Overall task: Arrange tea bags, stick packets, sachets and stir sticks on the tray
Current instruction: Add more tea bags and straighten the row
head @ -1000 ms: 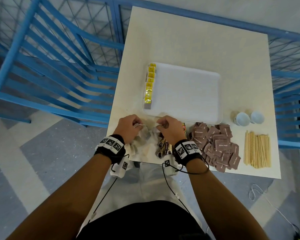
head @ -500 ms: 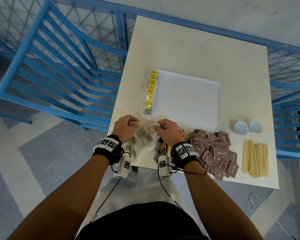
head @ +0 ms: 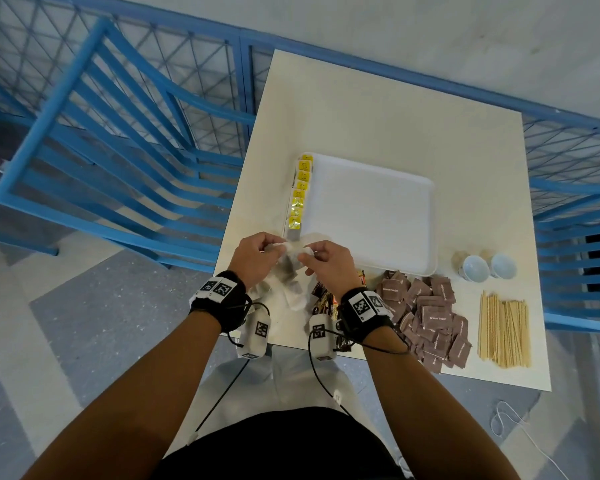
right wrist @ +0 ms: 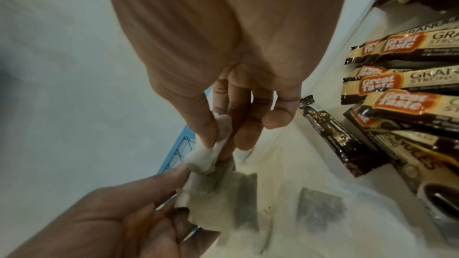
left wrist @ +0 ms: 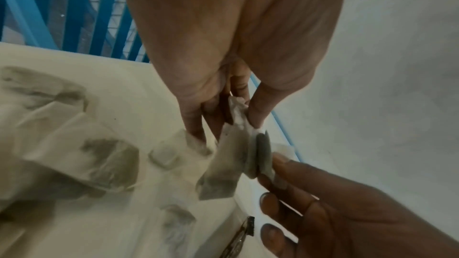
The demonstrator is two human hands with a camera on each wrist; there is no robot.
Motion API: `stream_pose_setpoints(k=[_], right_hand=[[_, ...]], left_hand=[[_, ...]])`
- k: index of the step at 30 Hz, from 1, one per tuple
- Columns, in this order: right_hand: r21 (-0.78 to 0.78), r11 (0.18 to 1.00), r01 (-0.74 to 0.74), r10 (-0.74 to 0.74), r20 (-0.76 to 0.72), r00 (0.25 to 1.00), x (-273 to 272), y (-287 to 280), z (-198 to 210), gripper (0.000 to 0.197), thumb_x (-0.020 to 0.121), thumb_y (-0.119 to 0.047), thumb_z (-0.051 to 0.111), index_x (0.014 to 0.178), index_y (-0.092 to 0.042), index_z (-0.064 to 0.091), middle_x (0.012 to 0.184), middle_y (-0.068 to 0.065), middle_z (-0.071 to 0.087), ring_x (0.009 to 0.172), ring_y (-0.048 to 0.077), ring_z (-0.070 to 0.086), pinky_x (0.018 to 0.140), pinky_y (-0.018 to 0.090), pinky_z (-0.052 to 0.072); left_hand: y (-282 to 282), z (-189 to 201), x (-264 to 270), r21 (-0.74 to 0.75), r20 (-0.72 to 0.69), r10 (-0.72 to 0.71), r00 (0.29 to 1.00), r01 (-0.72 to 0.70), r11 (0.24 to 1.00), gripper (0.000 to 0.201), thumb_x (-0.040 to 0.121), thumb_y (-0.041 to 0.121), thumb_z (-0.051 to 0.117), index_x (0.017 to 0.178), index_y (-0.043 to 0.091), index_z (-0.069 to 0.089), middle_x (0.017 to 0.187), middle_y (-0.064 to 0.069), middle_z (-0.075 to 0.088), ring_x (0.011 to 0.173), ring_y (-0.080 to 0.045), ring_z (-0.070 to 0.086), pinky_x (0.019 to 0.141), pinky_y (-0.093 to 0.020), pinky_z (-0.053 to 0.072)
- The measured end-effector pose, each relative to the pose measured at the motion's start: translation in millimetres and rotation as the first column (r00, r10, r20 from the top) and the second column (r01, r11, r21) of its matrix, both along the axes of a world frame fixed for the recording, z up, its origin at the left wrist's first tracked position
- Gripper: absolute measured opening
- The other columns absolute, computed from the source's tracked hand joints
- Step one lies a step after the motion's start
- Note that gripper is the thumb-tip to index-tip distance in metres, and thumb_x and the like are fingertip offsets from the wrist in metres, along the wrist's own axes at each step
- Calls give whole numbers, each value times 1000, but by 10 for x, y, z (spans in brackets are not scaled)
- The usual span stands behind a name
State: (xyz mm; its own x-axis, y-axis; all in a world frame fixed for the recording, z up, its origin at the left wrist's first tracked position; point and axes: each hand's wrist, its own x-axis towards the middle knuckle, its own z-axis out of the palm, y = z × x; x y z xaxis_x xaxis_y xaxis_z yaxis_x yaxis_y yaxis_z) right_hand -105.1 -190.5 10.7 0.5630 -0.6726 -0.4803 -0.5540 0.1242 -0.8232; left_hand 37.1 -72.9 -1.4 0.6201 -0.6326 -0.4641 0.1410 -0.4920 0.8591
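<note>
Both hands hold white tea bags (head: 293, 259) just above the table's near-left corner. My left hand (head: 257, 252) pinches the top of a small bunch of tea bags (left wrist: 223, 164). My right hand (head: 323, 259) pinches a tea bag (right wrist: 213, 156) between thumb and fingers. More loose tea bags (head: 291, 296) lie under the hands. The white tray (head: 368, 209) lies beyond them, with a row of yellow-tagged tea bags (head: 298, 199) along its left edge. Coffee stick packets (right wrist: 397, 85) lie by the right wrist, then brown sugar sachets (head: 426, 313) and wooden stir sticks (head: 503, 327).
Two small white paper cups (head: 485, 266) stand right of the tray. The cream table (head: 378, 116) is bare behind the tray. Blue metal racks (head: 118, 150) stand close on the left and behind the table.
Both hands have lifted slightly and moved forward toward the tray's near-left corner, still working the tea bags between them. The head view has shifted.
</note>
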Motion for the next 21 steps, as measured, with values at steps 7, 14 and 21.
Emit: stream_pose_setpoints(k=[7,14,21], right_hand=[[-70,995,77,-83,-87,993,99,-7,-3,19,81,-31,81,78,-23,64,75,0,75,64,13,72,60,24,49],[-48,999,10,-15,-95,995,153,-22,-10,18,85,-33,78,85,-19,66,82,1,76,66,13,72,64,24,50],[54,998,28,-27,-11,1000,193,-58,60,10,89,-20,72,94,-12,69,85,8,76,65,14,66,58,30,49]], left_hand=[[-3,2,0,-71,-246,32,969,-51,996,13,92,18,74,104,12,75,90,-2,69,82,-15,63,75,-27,56],[23,-46,38,-77,-241,23,970,-43,996,24,83,6,81,105,10,73,96,-9,73,82,-20,68,67,-27,55],[-13,28,64,-61,-383,49,923,-78,995,15,96,14,69,111,12,69,108,-11,70,95,-24,68,75,-40,60]])
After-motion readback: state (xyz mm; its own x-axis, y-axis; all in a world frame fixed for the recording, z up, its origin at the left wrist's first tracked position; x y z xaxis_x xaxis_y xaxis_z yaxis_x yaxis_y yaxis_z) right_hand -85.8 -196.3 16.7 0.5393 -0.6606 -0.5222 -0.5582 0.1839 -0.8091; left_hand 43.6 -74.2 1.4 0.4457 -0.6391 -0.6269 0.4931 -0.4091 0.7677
